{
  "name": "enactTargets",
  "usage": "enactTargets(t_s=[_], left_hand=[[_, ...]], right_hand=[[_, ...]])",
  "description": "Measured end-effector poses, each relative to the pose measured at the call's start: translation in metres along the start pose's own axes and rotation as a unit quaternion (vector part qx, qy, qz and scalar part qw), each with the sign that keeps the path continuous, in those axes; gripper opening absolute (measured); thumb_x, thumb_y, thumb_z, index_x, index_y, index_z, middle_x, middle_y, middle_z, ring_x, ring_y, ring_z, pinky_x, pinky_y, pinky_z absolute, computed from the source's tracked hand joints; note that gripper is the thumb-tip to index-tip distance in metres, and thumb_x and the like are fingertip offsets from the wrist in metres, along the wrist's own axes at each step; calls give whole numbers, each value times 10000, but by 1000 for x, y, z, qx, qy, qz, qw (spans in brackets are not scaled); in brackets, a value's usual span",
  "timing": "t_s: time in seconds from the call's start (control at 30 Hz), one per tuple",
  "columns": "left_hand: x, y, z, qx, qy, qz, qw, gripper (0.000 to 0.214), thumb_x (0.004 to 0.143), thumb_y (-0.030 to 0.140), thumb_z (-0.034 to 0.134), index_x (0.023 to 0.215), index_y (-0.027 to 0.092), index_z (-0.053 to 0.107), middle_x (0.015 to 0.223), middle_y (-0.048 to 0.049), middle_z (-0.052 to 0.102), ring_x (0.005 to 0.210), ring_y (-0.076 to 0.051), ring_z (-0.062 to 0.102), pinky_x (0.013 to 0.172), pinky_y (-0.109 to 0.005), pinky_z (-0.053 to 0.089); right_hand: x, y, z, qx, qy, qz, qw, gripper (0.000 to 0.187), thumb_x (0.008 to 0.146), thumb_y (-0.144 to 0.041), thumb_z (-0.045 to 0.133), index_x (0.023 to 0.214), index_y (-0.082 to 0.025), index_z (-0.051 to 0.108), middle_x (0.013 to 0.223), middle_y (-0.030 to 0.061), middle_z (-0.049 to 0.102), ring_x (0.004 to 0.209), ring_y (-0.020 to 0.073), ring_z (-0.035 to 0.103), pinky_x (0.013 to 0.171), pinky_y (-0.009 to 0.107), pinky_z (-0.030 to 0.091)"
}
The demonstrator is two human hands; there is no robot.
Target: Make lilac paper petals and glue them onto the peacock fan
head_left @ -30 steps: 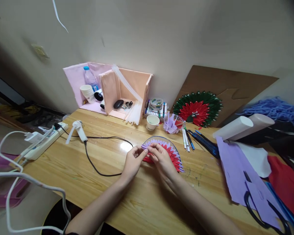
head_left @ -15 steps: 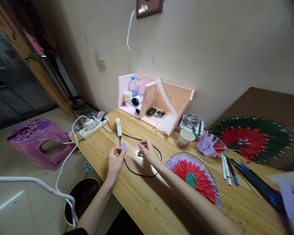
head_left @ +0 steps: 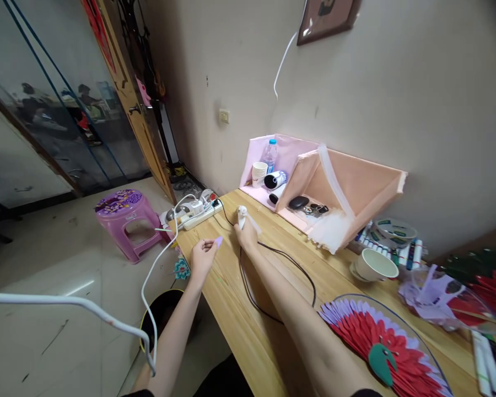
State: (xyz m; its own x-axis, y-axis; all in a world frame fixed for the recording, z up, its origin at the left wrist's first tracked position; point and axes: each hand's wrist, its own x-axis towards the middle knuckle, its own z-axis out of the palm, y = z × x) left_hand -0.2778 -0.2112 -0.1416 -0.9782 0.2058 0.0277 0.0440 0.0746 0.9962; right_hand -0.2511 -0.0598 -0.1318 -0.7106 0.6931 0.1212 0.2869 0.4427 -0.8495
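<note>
My left hand (head_left: 201, 258) is closed in a pinch on a small purple paper petal (head_left: 218, 241), held just over the near left edge of the wooden table (head_left: 248, 314). My right hand (head_left: 246, 231) reaches far forward and wraps round a white glue gun (head_left: 242, 213) whose black cord (head_left: 281, 264) trails back over the table. The paper peacock fan (head_left: 376, 344), with red and purple petals and a green bird shape, lies at the lower right, away from both hands.
A white power strip (head_left: 196, 216) sits at the table's far left corner. Pink and peach boxes (head_left: 347, 187) stand against the wall. A paper cup (head_left: 374, 264), markers, and a bowl of purple petals (head_left: 432, 286) are on the right. A purple stool (head_left: 124, 212) stands on the floor.
Both hands left the peacock fan and moved left. The left hand carried a purple petal away; the right hand reached out and closed on the glue gun. My view swung left.
</note>
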Motion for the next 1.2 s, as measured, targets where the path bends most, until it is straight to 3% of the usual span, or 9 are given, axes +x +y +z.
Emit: enactTargets(t_s=[0.1,0.27,0.43,0.67,1.2], left_hand=[[6,-5,0,2,-5,8,1000,249,601,347,681,717,133,630,705,-59,655,659,-154,616,662,-273,484],[15,-6,5,-2,-12,19,1000,279,595,374,695,718,131,635,717,-64,659,674,-160,613,677,-280,486],[15,0,12,-5,-30,29,999,261,614,367,690,719,134,640,725,-70,668,677,-161,615,670,-276,488],[8,3,19,1,-52,44,998,225,636,339,675,720,132,643,713,-71,672,662,-158,614,655,-271,484],[6,-4,23,23,-57,59,996,220,659,329,655,742,126,649,749,-78,672,680,-159,617,676,-276,481]], right_hand=[[-14,2,-19,17,-2,-49,999,202,769,-279,414,857,-175,564,838,75,602,899,253,515,840,371,358],[-62,11,-51,76,-24,-112,991,214,804,-307,423,916,-203,573,938,62,593,925,225,522,844,344,377],[-96,28,-55,133,-68,-57,987,201,798,-335,463,872,-201,594,884,50,607,863,220,559,811,350,408],[-100,28,-52,132,-99,-32,986,227,814,-341,442,939,-197,564,914,63,594,886,221,551,820,355,412],[-99,35,-49,131,-74,-45,988,185,807,-287,434,871,-165,558,860,54,588,836,200,553,806,328,411]])
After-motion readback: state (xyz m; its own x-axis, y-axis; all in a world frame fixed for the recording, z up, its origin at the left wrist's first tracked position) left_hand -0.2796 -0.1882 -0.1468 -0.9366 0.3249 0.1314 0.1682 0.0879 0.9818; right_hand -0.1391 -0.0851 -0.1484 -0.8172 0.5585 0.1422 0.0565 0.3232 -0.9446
